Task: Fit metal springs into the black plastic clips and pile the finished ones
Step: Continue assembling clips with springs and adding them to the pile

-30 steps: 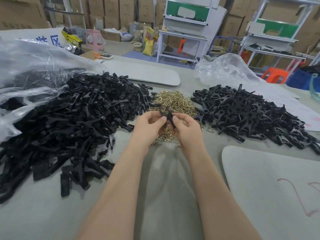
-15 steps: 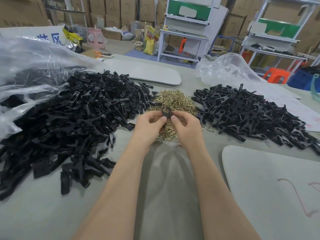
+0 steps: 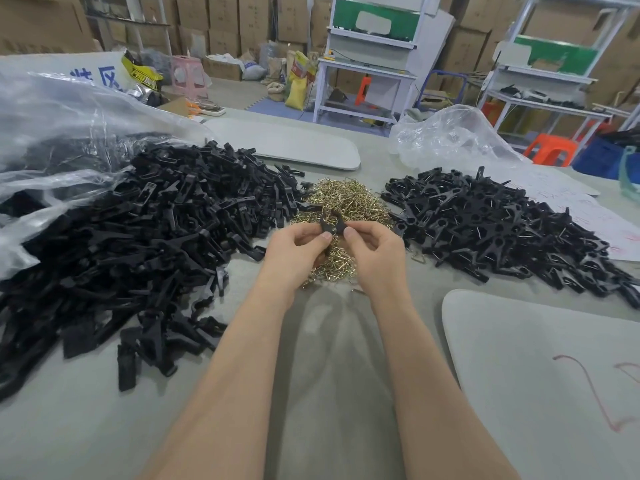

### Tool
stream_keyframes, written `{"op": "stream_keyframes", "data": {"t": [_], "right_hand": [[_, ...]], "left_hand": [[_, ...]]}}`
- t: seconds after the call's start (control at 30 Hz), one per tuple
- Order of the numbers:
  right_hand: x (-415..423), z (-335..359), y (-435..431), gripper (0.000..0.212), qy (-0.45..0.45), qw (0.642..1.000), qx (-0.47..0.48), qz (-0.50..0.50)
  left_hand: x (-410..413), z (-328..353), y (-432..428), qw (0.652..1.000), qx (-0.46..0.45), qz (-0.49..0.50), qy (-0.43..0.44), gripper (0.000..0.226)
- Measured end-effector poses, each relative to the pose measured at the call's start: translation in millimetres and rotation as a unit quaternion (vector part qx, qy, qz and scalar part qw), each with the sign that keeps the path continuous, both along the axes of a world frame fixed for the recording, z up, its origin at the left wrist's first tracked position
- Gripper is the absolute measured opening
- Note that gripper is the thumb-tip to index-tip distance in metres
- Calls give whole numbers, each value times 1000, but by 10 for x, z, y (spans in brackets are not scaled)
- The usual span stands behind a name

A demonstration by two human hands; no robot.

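Observation:
My left hand (image 3: 298,251) and my right hand (image 3: 375,252) meet above the near edge of a heap of brass-coloured metal springs (image 3: 341,202). Between their fingertips they pinch one black plastic clip (image 3: 331,225), its two arms spread upward in a V. A big heap of loose black clip parts (image 3: 138,244) lies to the left. To the right lies a heap of assembled black clips (image 3: 502,230) with metal springs showing in them. Whether a spring sits in the held clip is hidden by my fingers.
Everything lies on a grey table (image 3: 329,375). A clear plastic bag (image 3: 62,133) lies over the left heap, another bag (image 3: 450,140) behind the right one. Grey boards lie at the near right (image 3: 540,375) and at the back (image 3: 287,143). Shelves and cartons stand beyond.
Both hands have stayed over the springs and worked the clip; its two arms now stand spread above my fingertips, where they were closer together before.

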State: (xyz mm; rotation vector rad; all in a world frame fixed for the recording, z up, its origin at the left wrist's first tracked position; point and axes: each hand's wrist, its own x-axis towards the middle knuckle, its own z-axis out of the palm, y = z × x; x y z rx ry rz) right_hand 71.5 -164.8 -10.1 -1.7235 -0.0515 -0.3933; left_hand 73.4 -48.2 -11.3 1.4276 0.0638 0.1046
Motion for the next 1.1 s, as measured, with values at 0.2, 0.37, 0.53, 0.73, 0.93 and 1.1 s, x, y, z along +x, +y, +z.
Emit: {"op": "stream_keyframes", "data": {"t": [0.2, 0.37, 0.53, 0.73, 0.93, 1.1], "right_hand": [[-8, 9, 11, 23, 1, 1000, -4, 7], [-15, 9, 15, 19, 2, 1000, -2, 12], [-28, 14, 26, 11, -10, 999, -34, 13], [-39, -19, 64, 12, 15, 999, -30, 7], [-36, -15, 49, 9, 29, 999, -31, -4], [-41, -9, 41, 8, 24, 999, -38, -7]], "left_hand": [[-30, 22, 3, 1000, -7, -2, -7, 20], [-48, 33, 13, 1000, -10, -3, -9, 20], [-51, 47, 15, 999, 31, 9, 8, 9], [-91, 62, 179, 899, 396, 184, 39, 26], [-93, 51, 393, 792, 556, 198, 160, 29], [-93, 21, 341, 798, 568, 170, 110, 33]]}}
